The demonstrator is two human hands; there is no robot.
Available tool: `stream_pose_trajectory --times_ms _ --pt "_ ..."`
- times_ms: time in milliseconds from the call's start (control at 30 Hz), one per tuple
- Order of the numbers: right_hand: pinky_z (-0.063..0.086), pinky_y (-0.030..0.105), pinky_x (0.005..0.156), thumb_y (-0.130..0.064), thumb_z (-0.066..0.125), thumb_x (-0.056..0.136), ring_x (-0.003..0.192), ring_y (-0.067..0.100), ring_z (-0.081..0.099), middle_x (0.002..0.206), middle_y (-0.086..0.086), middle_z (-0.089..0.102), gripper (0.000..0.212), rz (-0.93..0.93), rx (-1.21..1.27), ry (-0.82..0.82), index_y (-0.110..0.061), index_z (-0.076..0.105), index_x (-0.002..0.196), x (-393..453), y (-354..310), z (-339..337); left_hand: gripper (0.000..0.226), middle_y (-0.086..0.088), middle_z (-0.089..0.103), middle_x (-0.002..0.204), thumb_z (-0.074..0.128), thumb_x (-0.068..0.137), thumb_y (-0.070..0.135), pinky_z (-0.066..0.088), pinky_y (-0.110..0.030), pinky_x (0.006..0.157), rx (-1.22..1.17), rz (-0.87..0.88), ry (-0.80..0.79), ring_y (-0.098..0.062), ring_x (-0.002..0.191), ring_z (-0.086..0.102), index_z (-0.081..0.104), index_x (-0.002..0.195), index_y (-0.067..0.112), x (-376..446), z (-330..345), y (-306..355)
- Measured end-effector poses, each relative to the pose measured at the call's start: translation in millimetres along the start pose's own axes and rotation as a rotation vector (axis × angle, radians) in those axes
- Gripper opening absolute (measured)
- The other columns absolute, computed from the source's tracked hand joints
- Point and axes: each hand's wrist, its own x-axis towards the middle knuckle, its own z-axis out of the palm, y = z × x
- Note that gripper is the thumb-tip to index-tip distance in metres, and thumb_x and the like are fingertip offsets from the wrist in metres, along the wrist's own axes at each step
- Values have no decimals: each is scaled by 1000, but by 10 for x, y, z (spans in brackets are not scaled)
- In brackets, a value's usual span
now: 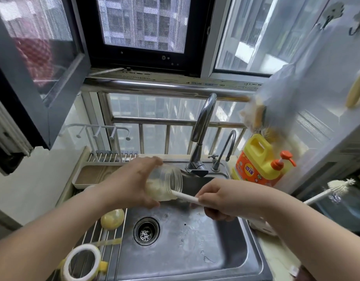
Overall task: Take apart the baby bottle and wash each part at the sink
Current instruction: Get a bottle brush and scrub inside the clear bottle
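Observation:
My left hand (pixel 132 182) grips the clear bottle body (pixel 167 182), held on its side above the sink (pixel 225 252) with the open mouth facing right. My right hand (pixel 221 199) holds the white brush handle (pixel 185 196), and the brush end sits inside the bottle, partly hidden by pale foam. A yellowish dome cap (pixel 112 218) lies on the wire rack (pixel 106 236) at the left. The white screw ring with yellow handles (pixel 82 262) rests on the same rack, nearer to me.
The chrome tap (pixel 201 136) and a smaller tap (pixel 225 151) stand behind the basin. A yellow-orange detergent pump bottle (pixel 260 159) is at the right rear. A small white nipple brush (pixel 337 188) lies at the right. A drying tray (pixel 92 175) is at the left rear. The drain (pixel 146 231) is below.

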Motion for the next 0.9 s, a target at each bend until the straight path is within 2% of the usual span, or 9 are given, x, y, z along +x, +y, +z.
stream_pose_trajectory --times_ms 100,200,300,433,533,633,767,900 --pt "44 21 60 -16 47 97 58 7 52 75 -10 69 19 -47 58 5 -28 62 97 -106 65 -136 94 15 47 120 88 52 43 36 -18 93 -204 -56 102 -6 112 47 40 131 28 -39 41 -62" --pt "42 15 50 -20 48 98 58 8 59 87 -6 72 10 -38 -46 136 -24 56 102 -113 132 -204 95 15 47 123 88 50 46 36 -19 97 -219 -46 139 -4 113 46 41 131 30 -43 89 -87" --pt "44 15 51 -25 52 96 49 4 57 83 -8 70 8 -68 -203 252 -29 59 94 -78 166 -232 94 17 42 129 88 51 45 26 -14 101 -175 29 135 -1 120 36 42 132 33 -28 123 -58" --pt "40 15 48 -25 58 93 51 8 56 75 -5 72 10 -119 16 279 -26 67 98 -53 192 -212 89 20 46 120 92 50 33 24 -5 96 -214 27 224 3 114 39 47 127 31 -17 135 -13" --pt "38 24 47 -19 63 90 51 15 51 77 6 74 2 -119 282 270 -17 61 90 17 209 -139 88 25 46 118 92 50 35 24 -2 93 -244 47 244 2 112 42 46 125 35 -21 117 6" --pt "35 22 43 -15 65 89 47 16 47 79 12 73 10 -117 413 236 -12 57 84 79 203 -67 86 19 47 119 88 51 40 26 -1 93 -229 96 245 1 112 40 46 126 37 -28 121 19" --pt "37 19 41 -18 65 89 44 12 46 80 10 74 4 -122 431 249 -14 64 90 112 168 -16 82 12 47 120 80 51 51 29 -10 93 -206 108 294 -3 110 41 45 124 38 -9 142 12" --pt "35 19 40 -20 63 90 44 12 46 71 7 70 9 -109 434 273 -14 68 94 51 195 -24 81 7 49 122 70 51 61 34 -18 94 -222 71 330 -7 112 44 40 124 39 -14 124 -10"
